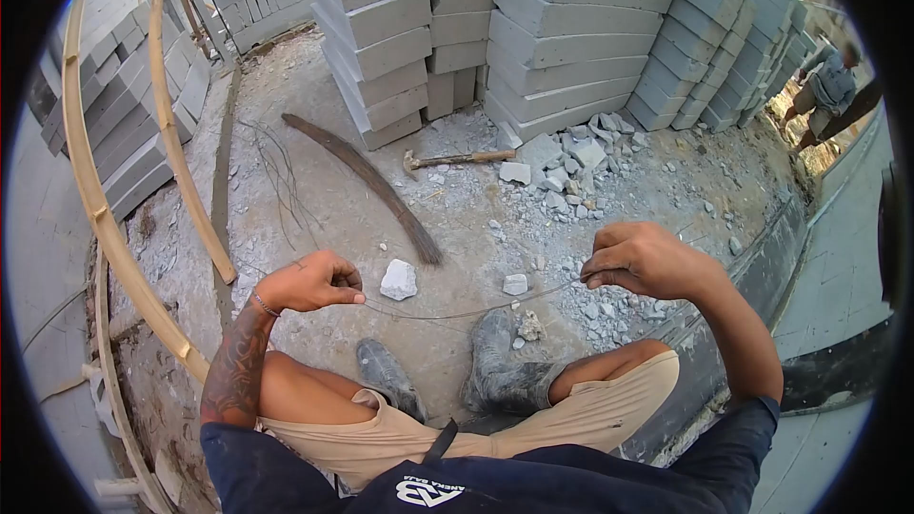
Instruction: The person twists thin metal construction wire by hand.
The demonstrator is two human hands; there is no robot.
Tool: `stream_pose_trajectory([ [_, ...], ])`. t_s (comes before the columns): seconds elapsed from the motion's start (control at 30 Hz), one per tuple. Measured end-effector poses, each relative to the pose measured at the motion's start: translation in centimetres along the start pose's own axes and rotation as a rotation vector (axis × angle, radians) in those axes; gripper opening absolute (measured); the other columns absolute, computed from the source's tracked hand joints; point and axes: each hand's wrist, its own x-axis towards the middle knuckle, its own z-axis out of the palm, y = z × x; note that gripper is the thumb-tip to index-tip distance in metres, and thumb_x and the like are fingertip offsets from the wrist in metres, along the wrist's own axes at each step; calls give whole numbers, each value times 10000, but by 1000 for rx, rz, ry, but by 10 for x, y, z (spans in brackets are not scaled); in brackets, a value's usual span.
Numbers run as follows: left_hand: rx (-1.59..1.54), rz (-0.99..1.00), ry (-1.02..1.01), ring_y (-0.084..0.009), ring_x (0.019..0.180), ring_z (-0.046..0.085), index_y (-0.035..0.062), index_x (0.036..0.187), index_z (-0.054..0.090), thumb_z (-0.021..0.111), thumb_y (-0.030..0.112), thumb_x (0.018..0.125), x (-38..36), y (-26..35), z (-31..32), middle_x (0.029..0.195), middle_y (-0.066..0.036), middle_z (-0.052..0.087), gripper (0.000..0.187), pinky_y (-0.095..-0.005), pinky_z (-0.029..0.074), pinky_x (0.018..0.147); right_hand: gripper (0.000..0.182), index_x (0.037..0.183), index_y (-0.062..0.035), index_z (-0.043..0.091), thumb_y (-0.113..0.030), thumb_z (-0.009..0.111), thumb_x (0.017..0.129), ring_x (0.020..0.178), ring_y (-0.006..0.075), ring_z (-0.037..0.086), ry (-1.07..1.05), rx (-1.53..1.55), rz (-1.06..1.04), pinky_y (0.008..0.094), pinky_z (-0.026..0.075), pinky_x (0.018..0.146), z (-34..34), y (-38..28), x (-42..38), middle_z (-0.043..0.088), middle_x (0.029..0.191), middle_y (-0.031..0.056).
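Note:
A thin wire [447,317] sags in a shallow curve between my two hands, above my boots. My left hand [309,283] is closed on it, thumb against the curled fingers. On the other side, my right hand [630,262] pinches the wire with its fingertips. Past the left hand, more thin wires [286,176] lie loose on the concrete floor. A white block chunk [398,280] rests on the floor just beyond the wire, with a smaller chunk [515,284] to its right.
Stacks of grey blocks [581,33] rise ahead. A hammer [457,160] lies beside a rubble heap [571,167]. A dark, frayed-ended strip [367,176] lies on the floor. Bamboo poles [167,114] lean at left. Another person [824,95] is at far right.

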Motion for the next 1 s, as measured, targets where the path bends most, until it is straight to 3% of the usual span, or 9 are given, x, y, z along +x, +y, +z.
stream_pose_trajectory([
  [0.17,-165,87,-11,-131,705,576,-44,882,664,725,282,828,-8,18,-7,737,-67,646,336,-291,473,664,272,964,-14,567,-135,740,793,663,166,543,293,322,348,316,443,627,-25,10,6,598,748,78],
  [0.3,-361,26,172,-95,700,528,-21,854,654,725,229,824,-23,-2,-20,728,-9,609,262,-248,429,656,277,913,-39,480,-63,730,795,594,135,516,389,233,272,286,428,548,42,42,-10,613,778,77],
  [0.37,-411,-12,220,-85,687,511,-10,843,649,728,233,819,-28,-16,-24,720,6,589,257,-240,412,637,219,870,-43,497,24,691,796,611,169,553,447,280,33,273,436,537,77,31,-12,626,844,87],
  [0.47,-445,-30,274,-69,666,481,6,823,642,732,248,810,-34,-29,-26,710,27,559,258,-230,384,608,161,910,-41,546,-77,685,835,705,212,603,422,324,30,302,479,604,102,14,-23,630,893,108],
  [0.57,-423,-52,264,-60,645,456,13,818,640,740,274,797,-35,-37,-34,711,33,546,281,-222,362,583,227,971,-47,584,-213,681,849,770,211,632,219,485,79,312,486,630,95,-3,-26,613,970,125],
  [0.63,-454,-82,287,-55,633,445,14,816,641,741,277,794,-35,-41,-34,703,40,535,283,-218,348,561,391,1033,-54,615,-391,662,840,812,243,616,236,169,-56,327,494,647,95,-10,-25,591,1041,118],
  [0.67,-454,-82,289,-55,633,445,14,816,641,741,277,794,-34,-42,-34,703,40,535,283,-218,348,561,384,1027,-65,617,-315,740,763,828,254,593,207,67,-39,337,490,646,94,-16,-24,568,1065,104],
  [0.8,-461,-104,258,-57,608,430,13,828,648,731,289,804,-37,-44,-38,681,44,524,289,-219,330,534,378,1011,-74,601,-114,779,680,773,220,602,370,-281,-36,325,496,605,108,-5,-28,561,996,80],
  [1.0,-398,-99,127,-57,579,400,13,841,649,720,323,819,-36,-45,-39,650,42,501,319,-227,311,512,320,929,-72,591,-118,782,676,713,213,595,513,-364,-58,322,488,578,99,1,-19,576,899,67],
])
